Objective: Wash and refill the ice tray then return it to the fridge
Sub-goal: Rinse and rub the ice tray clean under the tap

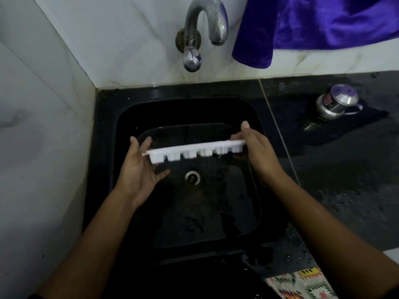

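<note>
A white plastic ice tray (194,151) hangs over the black sink (112,134), seen from its long side with the cube cells showing below the rim. My left hand (140,169) cups its left end, fingers spread and thumb under the cells. My right hand (257,149) grips the right end, thumb on top. The tray tilts slightly, its right end higher. The steel tap (205,29) is above on the wall, with no water visibly running.
A wet black counter (336,169) lies to the right, with a small steel lidded pot (336,102) on it. A purple cloth (313,24) hangs on the back wall. White tiled walls stand left and behind. The drain (192,176) sits under the tray.
</note>
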### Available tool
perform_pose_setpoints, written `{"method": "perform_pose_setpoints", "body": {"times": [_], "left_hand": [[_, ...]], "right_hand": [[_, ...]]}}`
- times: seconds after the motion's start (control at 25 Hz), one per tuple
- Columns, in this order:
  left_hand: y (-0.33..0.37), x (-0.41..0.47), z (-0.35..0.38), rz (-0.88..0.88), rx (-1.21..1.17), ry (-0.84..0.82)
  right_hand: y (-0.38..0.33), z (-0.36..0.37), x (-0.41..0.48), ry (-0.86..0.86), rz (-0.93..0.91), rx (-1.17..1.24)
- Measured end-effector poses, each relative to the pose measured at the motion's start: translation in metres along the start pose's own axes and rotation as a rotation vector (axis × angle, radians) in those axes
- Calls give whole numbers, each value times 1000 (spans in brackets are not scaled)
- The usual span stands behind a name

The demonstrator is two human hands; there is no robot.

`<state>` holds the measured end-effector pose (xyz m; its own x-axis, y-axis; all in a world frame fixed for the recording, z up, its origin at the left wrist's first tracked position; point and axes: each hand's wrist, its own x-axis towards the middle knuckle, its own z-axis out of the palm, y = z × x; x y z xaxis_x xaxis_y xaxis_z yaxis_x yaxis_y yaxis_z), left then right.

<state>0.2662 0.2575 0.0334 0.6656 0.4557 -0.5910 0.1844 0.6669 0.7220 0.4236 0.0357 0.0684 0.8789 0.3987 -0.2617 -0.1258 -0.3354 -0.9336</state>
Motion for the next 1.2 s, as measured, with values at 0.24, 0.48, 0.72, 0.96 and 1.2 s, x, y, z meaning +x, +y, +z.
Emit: {"method": "perform_pose_setpoints", "body": {"times": [0.24,0.48,0.72,0.96,1.2], "left_hand": [[3,2,-5,29,-259,-69],[20,6,-6,-17,-305,-53],[23,18,-4,20,-389,-65],[23,20,-5,12,-381,-64],[18,22,-17,-26,-426,-27]], "right_hand": [[13,9,8,-91,-67,42],[-5,16,41,-217,-41,-11],[-74,33,96,-164,39,32],[-123,67,154,-317,208,359],[-122,81,177,-258,215,348]]}}
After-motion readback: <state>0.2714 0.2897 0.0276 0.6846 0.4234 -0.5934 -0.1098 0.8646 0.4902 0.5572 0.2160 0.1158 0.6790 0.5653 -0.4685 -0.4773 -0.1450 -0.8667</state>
